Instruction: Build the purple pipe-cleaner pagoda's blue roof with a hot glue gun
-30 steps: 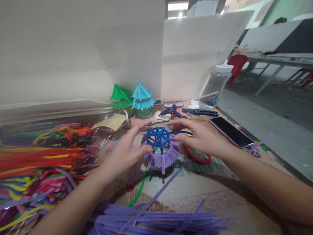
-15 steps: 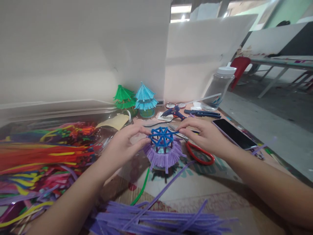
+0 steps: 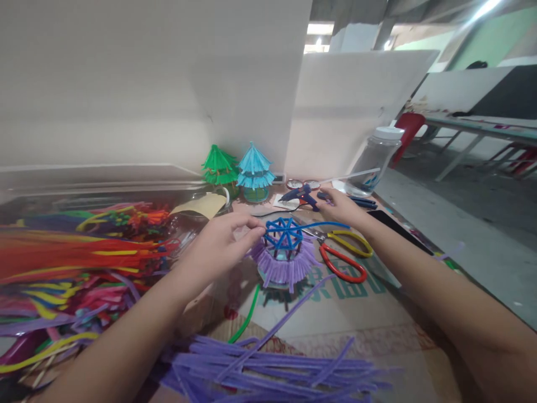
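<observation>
My left hand (image 3: 235,240) pinches the left end of a blue pipe cleaner (image 3: 327,224) at the rim of a small blue wheel-shaped frame (image 3: 285,234). That strip crosses the frame's top, and its free end sticks out to the right. Dark posts hold the frame above a skirt of purple pipe cleaners (image 3: 287,271). My right hand (image 3: 342,208) has come to the handle of a dark-blue glue gun (image 3: 298,195), its fingers slightly apart and no grip visible. Scissors (image 3: 344,263) with red and yellow handles lie just right of the purple skirt.
Purple pipe cleaners (image 3: 272,369) lie in front, and a colourful pile (image 3: 75,257) fills the left. Green (image 3: 217,162) and light-blue (image 3: 254,165) tiered models stand behind. A clear bottle (image 3: 373,159) and a phone (image 3: 398,230) are at the right.
My right hand has let go of the blue pipe cleaner's right end and moved back toward the glue gun, uncovering the yellow scissor handle. My left hand keeps its pinch.
</observation>
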Available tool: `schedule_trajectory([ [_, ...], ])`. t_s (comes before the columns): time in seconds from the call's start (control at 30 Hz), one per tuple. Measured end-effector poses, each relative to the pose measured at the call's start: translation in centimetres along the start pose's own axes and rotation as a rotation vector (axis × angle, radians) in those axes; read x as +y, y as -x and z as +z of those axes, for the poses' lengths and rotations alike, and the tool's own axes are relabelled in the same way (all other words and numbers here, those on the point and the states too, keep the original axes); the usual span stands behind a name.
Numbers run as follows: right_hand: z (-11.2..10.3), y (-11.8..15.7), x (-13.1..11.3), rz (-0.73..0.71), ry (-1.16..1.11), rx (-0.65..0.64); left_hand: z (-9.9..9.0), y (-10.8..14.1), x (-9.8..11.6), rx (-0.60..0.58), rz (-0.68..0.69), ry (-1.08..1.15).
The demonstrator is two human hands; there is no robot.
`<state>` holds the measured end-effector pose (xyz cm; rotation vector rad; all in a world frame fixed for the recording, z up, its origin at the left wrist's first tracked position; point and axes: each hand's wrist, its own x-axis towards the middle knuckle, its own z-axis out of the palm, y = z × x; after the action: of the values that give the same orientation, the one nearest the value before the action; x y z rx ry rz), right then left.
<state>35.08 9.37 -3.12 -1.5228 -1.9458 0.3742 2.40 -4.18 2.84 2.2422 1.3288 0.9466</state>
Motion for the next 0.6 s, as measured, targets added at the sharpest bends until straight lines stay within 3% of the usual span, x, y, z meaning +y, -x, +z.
schedule_trajectory([
  [0.17, 1.5, -2.6, 0.7, 0.095, 0.023, -0.048, 0.2, 0.1, -0.1, -0.006, -0.048, 0.037],
  [0.33, 3.2, -3.8, 0.0, 0.086, -0.005, -0.117, 0.3, 0.0, -0.5, -0.038, -0.064, 0.074],
  [0.47, 4.3, -4.1, -0.9, 0.099, -0.022, -0.084, 0.1, -0.3, -0.7, -0.045, -0.03, 0.121],
  [0.6, 3.7, -3.5, -2.0, 0.112, -0.103, -0.019, 0.4, -0.5, -0.9, -0.082, 0.001, 0.128],
])
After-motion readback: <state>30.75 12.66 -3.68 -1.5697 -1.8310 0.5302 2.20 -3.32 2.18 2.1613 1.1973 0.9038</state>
